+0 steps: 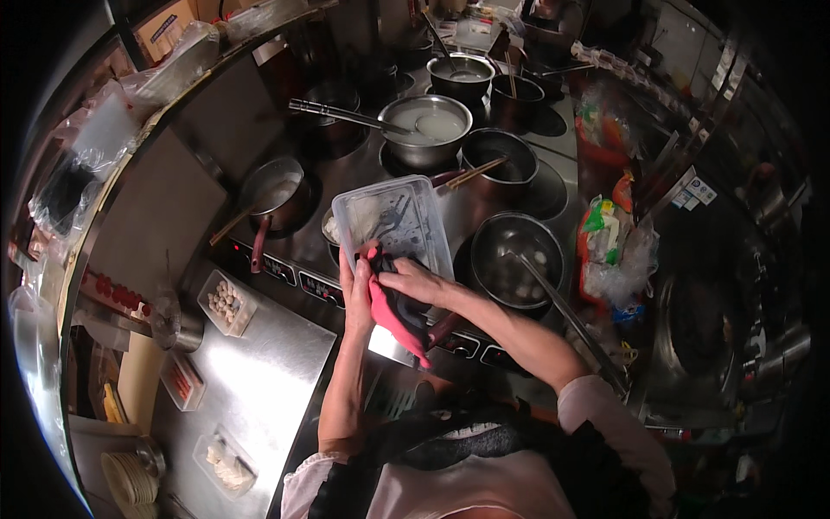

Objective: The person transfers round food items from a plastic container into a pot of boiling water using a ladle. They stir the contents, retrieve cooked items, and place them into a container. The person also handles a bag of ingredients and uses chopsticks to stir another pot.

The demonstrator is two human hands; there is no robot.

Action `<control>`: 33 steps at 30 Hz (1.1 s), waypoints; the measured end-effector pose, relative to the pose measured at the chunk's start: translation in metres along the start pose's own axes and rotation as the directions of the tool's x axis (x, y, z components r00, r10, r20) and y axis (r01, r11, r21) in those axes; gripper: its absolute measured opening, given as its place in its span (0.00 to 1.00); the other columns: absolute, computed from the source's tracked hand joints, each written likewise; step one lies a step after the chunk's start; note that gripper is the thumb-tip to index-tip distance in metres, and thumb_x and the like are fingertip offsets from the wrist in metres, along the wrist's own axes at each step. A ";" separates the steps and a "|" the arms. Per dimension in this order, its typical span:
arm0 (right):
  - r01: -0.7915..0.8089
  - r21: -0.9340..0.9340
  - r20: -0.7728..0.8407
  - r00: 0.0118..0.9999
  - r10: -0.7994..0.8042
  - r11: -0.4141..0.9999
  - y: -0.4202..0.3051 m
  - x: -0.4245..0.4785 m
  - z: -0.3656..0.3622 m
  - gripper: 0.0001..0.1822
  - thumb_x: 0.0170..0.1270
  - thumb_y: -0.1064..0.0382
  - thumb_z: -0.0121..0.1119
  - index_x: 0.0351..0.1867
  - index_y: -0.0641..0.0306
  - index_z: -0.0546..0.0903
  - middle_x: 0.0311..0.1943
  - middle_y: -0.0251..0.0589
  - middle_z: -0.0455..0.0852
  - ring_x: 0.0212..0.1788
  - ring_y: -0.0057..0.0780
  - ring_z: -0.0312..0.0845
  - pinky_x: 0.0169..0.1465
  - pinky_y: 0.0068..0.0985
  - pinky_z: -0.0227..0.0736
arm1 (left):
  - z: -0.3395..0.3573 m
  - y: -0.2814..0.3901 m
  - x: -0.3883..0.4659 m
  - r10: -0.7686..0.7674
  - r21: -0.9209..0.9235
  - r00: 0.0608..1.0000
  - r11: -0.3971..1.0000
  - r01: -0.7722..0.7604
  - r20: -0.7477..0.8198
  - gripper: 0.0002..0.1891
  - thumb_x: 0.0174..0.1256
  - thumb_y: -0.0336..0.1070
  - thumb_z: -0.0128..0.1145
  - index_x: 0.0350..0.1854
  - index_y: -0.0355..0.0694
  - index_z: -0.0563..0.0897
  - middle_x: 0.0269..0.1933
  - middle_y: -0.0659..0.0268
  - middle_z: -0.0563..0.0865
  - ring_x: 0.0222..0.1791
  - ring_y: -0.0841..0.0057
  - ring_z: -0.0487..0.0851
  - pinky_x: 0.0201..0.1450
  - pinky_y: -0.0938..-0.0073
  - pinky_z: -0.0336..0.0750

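My left hand (357, 300) holds a clear rectangular plastic container (415, 206) by its near left side, tilted above the cooktop. Smears or wet marks show on the container's inner base. My right hand (410, 281) grips a pink and dark cloth (391, 312) at the near edge of the container. One end of the cloth hangs down towards my body. Behind the container, a pot with white contents (329, 227) is mostly hidden. To the right stands a dark pan (517, 250) with round pale pieces in liquid and a long-handled utensil (543, 285) resting in it.
On the cooktop are a steel bowl of cloudy liquid (425, 152) with a ladle (350, 117), a saucepan (277, 185), and a pan (499, 156) with chopsticks (476, 172). Plastic tubs of pale balls (225, 303), orange-red food (182, 381) and white food (225, 462) sit left. A person (551, 26) is beyond.
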State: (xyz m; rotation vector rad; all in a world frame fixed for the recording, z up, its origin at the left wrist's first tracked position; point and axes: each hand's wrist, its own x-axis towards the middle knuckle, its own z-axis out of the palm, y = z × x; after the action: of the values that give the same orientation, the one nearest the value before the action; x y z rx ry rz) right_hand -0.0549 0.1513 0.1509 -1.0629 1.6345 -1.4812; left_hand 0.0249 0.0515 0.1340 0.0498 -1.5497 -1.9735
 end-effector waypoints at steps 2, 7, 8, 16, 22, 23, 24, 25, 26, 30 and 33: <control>0.015 0.048 0.056 0.998 -0.018 0.999 -0.009 -0.008 -0.006 0.15 0.57 0.55 0.48 0.28 0.67 0.74 0.21 0.29 0.72 0.27 0.15 0.65 0.32 0.22 0.63 | 0.001 0.010 0.001 0.063 0.103 0.997 0.993 -0.058 -0.045 0.29 0.65 0.43 0.44 0.66 0.41 0.52 0.53 0.57 0.73 0.52 0.72 0.72 0.57 0.71 0.62; 0.034 0.122 0.203 0.977 -0.058 0.992 -0.056 -0.075 -0.025 0.13 0.59 0.56 0.51 0.29 0.65 0.77 0.24 0.25 0.75 0.27 0.14 0.66 0.35 0.18 0.65 | -0.038 0.042 -0.009 0.050 -0.046 0.944 0.997 -0.069 -0.327 0.32 0.64 0.44 0.46 0.67 0.45 0.49 0.52 0.58 0.73 0.49 0.74 0.73 0.51 0.70 0.66; 0.156 0.109 0.101 0.981 -0.167 0.982 -0.061 -0.090 -0.022 0.12 0.58 0.58 0.52 0.29 0.66 0.77 0.24 0.28 0.76 0.27 0.16 0.68 0.34 0.19 0.66 | -0.053 0.047 -0.020 0.033 -0.109 0.947 0.991 -0.072 -0.320 0.33 0.63 0.45 0.46 0.68 0.47 0.47 0.53 0.57 0.73 0.48 0.73 0.73 0.50 0.69 0.67; 0.565 -0.422 -0.034 0.771 -0.636 0.709 -0.081 -0.097 0.069 0.21 0.51 0.62 0.59 0.46 0.69 0.74 0.62 0.62 0.52 0.60 0.59 0.56 0.60 0.41 0.56 | -0.046 0.077 -0.126 -0.131 0.318 0.973 0.929 0.187 -0.188 0.29 0.60 0.28 0.45 0.65 0.38 0.54 0.60 0.57 0.68 0.58 0.69 0.67 0.61 0.70 0.60; 0.464 -0.175 -0.023 0.880 -0.474 0.869 -0.122 -0.020 0.070 0.19 0.57 0.55 0.55 0.40 0.72 0.74 0.34 0.51 0.77 0.35 0.35 0.75 0.39 0.31 0.69 | -0.054 0.083 -0.144 -0.310 0.428 0.950 0.856 0.289 -0.022 0.33 0.63 0.33 0.47 0.67 0.40 0.46 0.49 0.60 0.75 0.44 0.74 0.77 0.41 0.73 0.76; 0.292 -0.038 -0.020 0.956 -0.293 0.956 -0.127 -0.015 0.071 0.19 0.59 0.53 0.53 0.36 0.71 0.74 0.24 0.44 0.78 0.27 0.27 0.74 0.32 0.28 0.69 | -0.052 0.080 -0.145 -0.281 0.109 0.956 0.951 0.290 -0.088 0.34 0.63 0.35 0.49 0.67 0.41 0.45 0.47 0.58 0.75 0.43 0.71 0.77 0.41 0.70 0.77; 0.281 -0.019 -0.081 0.956 -0.282 0.960 -0.104 0.000 0.075 0.18 0.59 0.53 0.51 0.34 0.70 0.75 0.21 0.38 0.76 0.24 0.23 0.70 0.29 0.27 0.66 | -0.049 0.087 -0.139 -0.270 0.072 0.957 0.958 0.278 -0.103 0.35 0.63 0.36 0.49 0.67 0.42 0.44 0.47 0.57 0.75 0.42 0.70 0.78 0.39 0.69 0.78; 0.262 0.031 -0.083 0.962 -0.259 0.964 -0.055 0.023 0.098 0.17 0.60 0.54 0.50 0.32 0.69 0.75 0.18 0.33 0.73 0.22 0.19 0.67 0.26 0.25 0.64 | -0.060 0.093 -0.146 -0.255 0.039 0.949 0.963 0.266 -0.184 0.35 0.62 0.36 0.49 0.68 0.42 0.44 0.47 0.56 0.75 0.42 0.70 0.78 0.37 0.68 0.78; 0.251 0.352 -0.059 0.967 -0.247 0.902 -0.022 0.011 0.118 0.16 0.60 0.54 0.51 0.37 0.69 0.75 0.26 0.34 0.77 0.28 0.20 0.70 0.31 0.23 0.67 | -0.071 0.092 -0.141 -0.179 -0.057 0.959 0.984 0.171 -0.221 0.36 0.62 0.36 0.48 0.68 0.43 0.42 0.46 0.55 0.76 0.41 0.70 0.78 0.35 0.70 0.79; 0.381 0.203 -0.464 0.848 -0.254 0.902 -0.021 -0.060 0.143 0.15 0.61 0.62 0.49 0.46 0.71 0.72 0.39 0.38 0.76 0.42 0.25 0.69 0.52 0.25 0.62 | -0.086 0.107 -0.113 -0.203 -0.147 0.947 0.974 0.170 -0.249 0.35 0.63 0.34 0.46 0.67 0.43 0.42 0.44 0.56 0.78 0.41 0.70 0.78 0.33 0.73 0.79; 0.427 0.105 -0.577 0.762 -0.294 0.898 -0.012 -0.082 0.180 0.09 0.60 0.64 0.49 0.37 0.67 0.76 0.32 0.36 0.77 0.38 0.23 0.71 0.49 0.24 0.63 | -0.097 0.087 -0.107 -0.079 -0.070 0.913 0.996 0.055 -0.400 0.33 0.64 0.35 0.44 0.68 0.44 0.42 0.53 0.54 0.70 0.47 0.71 0.75 0.39 0.70 0.78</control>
State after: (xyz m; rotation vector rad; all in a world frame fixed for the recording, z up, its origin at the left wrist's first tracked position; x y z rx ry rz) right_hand 0.1429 0.1465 0.1375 -0.8999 1.6121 -2.3564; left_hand 0.1873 0.0095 0.1458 0.4640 -1.2347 -1.9084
